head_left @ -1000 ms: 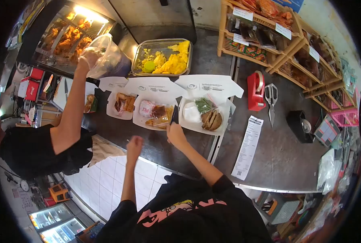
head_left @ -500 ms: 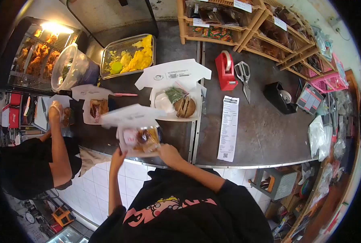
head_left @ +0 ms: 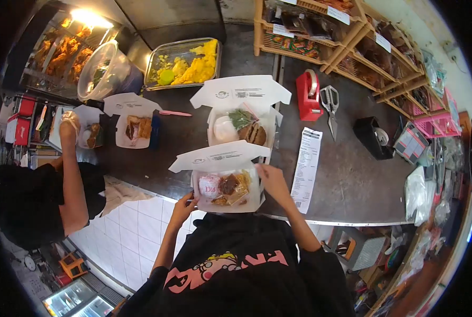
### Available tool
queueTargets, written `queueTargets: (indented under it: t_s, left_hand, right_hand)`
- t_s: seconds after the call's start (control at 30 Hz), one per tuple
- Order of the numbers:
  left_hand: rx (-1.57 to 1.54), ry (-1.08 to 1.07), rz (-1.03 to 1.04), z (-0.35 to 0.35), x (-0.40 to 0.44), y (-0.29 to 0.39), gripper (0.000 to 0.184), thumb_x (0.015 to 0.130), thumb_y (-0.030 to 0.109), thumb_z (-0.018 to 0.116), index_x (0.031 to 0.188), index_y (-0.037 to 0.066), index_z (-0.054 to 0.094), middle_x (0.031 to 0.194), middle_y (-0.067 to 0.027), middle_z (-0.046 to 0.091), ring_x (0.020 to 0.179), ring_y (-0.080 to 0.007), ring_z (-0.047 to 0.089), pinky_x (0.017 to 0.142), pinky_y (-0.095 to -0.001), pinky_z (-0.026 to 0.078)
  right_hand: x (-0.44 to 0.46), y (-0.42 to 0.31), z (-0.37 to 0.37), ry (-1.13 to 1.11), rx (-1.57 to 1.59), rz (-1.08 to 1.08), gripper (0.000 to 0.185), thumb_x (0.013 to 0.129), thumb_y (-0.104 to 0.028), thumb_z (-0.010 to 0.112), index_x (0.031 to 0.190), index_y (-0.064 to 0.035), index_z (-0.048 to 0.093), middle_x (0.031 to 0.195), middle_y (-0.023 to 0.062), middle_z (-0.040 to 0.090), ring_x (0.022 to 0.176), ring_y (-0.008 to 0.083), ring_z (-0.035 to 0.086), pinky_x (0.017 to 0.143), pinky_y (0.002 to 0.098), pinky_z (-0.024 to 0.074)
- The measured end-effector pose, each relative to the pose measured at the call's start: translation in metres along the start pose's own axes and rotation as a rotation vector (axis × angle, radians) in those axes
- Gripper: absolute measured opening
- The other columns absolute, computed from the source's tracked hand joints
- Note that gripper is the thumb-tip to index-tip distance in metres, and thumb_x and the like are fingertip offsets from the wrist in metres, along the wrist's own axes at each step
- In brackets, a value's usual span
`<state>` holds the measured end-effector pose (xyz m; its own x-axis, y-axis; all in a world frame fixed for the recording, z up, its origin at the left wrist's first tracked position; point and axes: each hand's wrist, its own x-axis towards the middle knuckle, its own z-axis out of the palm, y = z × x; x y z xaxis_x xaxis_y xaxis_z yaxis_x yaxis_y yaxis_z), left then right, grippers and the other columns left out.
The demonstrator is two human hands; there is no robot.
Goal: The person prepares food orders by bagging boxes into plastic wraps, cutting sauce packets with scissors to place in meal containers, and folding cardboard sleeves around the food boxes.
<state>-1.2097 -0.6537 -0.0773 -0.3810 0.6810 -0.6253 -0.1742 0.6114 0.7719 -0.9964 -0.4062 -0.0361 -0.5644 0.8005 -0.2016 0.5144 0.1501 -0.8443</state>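
In front of my body lies an open white cardboard meal box [head_left: 198, 185] with its lid raised. Inside are a wrapped packet with red print [head_left: 210, 186], brown pieces of food [head_left: 228, 184] and a clear sachet [head_left: 241, 195]. My left hand [head_left: 183, 208] grips the box's lower left corner, thumb and fingers closed on the wall. At the upper right, by the lid hinge, my right hand [head_left: 271, 178] pinches the box's edge. Just behind stands a second open meal box [head_left: 268, 117], holding a white round packet, green leaves and a brown piece.
A co-worker's gloved hand [head_left: 69, 124] is at a small open box [head_left: 90, 117] on the left. Another open box [head_left: 120, 113], a pink pen [head_left: 175, 113] and a tray of yellow food [head_left: 185, 63] are nearby. A receipt [head_left: 306, 166], tape dispenser [head_left: 309, 95] and scissors [head_left: 330, 108] lie right.
Both hands have moved the near meal box rightward, from the left-middle of the counter to just in front of the second box. It was blurred and tilted before; now it rests level.
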Motion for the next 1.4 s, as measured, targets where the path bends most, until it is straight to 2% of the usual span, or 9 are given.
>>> queueTargets:
  t_s: [0.4, 0.47, 0.6, 0.77, 0.83, 1.13, 1.27, 1.37, 1.4]
  left_hand:
    - [-0.041, -0.013, -0.107, 0.007, 0.000, 0.011, 0.046, 0.086, 0.018, 0.060, 0.124, -0.001, 0.045, 0.103, -0.0134, 0.057, 0.088, -0.0200, 0.060, 0.070, -0.0310, 0.056]
    - [0.000, 0.019, -0.059, 0.008, 0.000, 0.010, 0.048, 0.085, 0.016, 0.061, 0.125, -0.002, 0.043, 0.099, -0.0135, 0.057, 0.088, -0.0209, 0.061, 0.068, -0.0318, 0.057]
    - [-0.048, 0.013, -0.066, 0.010, 0.000, 0.018, 0.048, 0.085, 0.017, 0.060, 0.125, -0.002, 0.041, 0.095, -0.0134, 0.057, 0.087, -0.0208, 0.061, 0.068, -0.0322, 0.057]
    - [0.103, 0.025, 0.043, 0.019, 0.007, 0.006, 0.046, 0.085, 0.025, 0.059, 0.123, 0.002, 0.044, 0.097, -0.0164, 0.059, 0.085, -0.0219, 0.062, 0.065, -0.0313, 0.055]
    - [0.131, 0.030, 0.067, 0.026, 0.011, 0.010, 0.046, 0.085, 0.023, 0.059, 0.123, 0.002, 0.043, 0.098, -0.0179, 0.060, 0.085, -0.0228, 0.063, 0.067, -0.0317, 0.053]
    - [0.032, -0.089, 0.050, 0.020, 0.013, 0.029, 0.046, 0.085, 0.019, 0.060, 0.122, -0.001, 0.040, 0.098, -0.0182, 0.058, 0.088, -0.0245, 0.062, 0.072, -0.0310, 0.053]
    - [0.098, -0.092, 0.014, 0.019, 0.012, 0.037, 0.047, 0.084, 0.019, 0.061, 0.120, -0.002, 0.040, 0.102, -0.0194, 0.057, 0.089, -0.0253, 0.062, 0.073, -0.0323, 0.053]
    - [0.084, -0.081, 0.005, 0.019, 0.014, 0.032, 0.047, 0.084, 0.021, 0.061, 0.119, -0.002, 0.041, 0.103, -0.0191, 0.057, 0.090, -0.0255, 0.061, 0.073, -0.0327, 0.052]
    - [0.053, -0.084, -0.004, 0.019, 0.014, 0.031, 0.047, 0.084, 0.022, 0.061, 0.119, -0.002, 0.041, 0.103, -0.0188, 0.057, 0.091, -0.0253, 0.061, 0.073, -0.0324, 0.052]
  right_hand:
    - [0.002, -0.016, 0.021, 0.037, -0.228, 0.114, 0.019, 0.084, -0.013, 0.051, 0.081, 0.0031, 0.061, 0.079, 0.0243, 0.059, 0.074, 0.0435, 0.057, 0.066, 0.0472, 0.0471]
    - [-0.009, 0.000, 0.017, 0.149, -0.265, -0.172, 0.016, 0.082, -0.012, 0.055, 0.085, 0.0009, 0.063, 0.087, 0.0192, 0.061, 0.076, 0.0413, 0.058, 0.067, 0.0441, 0.0478]
    - [-0.026, -0.012, 0.010, 0.154, -0.195, 0.090, 0.013, 0.077, -0.013, 0.062, 0.082, -0.0010, 0.064, 0.081, 0.0159, 0.059, 0.074, 0.0336, 0.057, 0.065, 0.0411, 0.0466]
    - [-0.040, -0.050, 0.016, 0.026, -0.391, -0.015, 0.033, 0.078, -0.011, 0.054, 0.110, -0.0019, 0.055, 0.100, 0.0130, 0.058, 0.085, 0.0306, 0.056, 0.071, 0.0413, 0.0470]
    - [-0.030, -0.027, 0.034, -0.055, -0.570, -0.572, 0.044, 0.076, -0.011, 0.052, 0.119, -0.0027, 0.047, 0.101, 0.0098, 0.056, 0.095, 0.0271, 0.051, 0.078, 0.0396, 0.0434]
    - [0.001, -0.020, 0.044, -0.467, -0.937, -0.711, 0.029, 0.075, -0.016, 0.050, 0.100, -0.0047, 0.055, 0.098, 0.0062, 0.054, 0.096, 0.0209, 0.047, 0.081, 0.0338, 0.0372]
    - [-0.002, -0.040, 0.018, -0.327, -0.697, -0.787, 0.028, 0.071, -0.013, 0.057, 0.098, -0.0058, 0.055, 0.102, 0.0085, 0.052, 0.102, 0.0231, 0.047, 0.088, 0.0364, 0.0366]
    - [0.013, -0.055, -0.058, -0.372, -0.125, -0.416, 0.040, 0.067, -0.006, 0.065, 0.105, -0.0064, 0.053, 0.107, 0.0094, 0.051, 0.105, 0.0275, 0.048, 0.089, 0.0372, 0.0395]
    - [0.035, -0.071, -0.105, -0.271, 0.005, -0.521, 0.030, 0.073, -0.004, 0.060, 0.102, -0.0042, 0.054, 0.106, 0.0094, 0.052, 0.100, 0.0251, 0.052, 0.083, 0.0369, 0.0430]
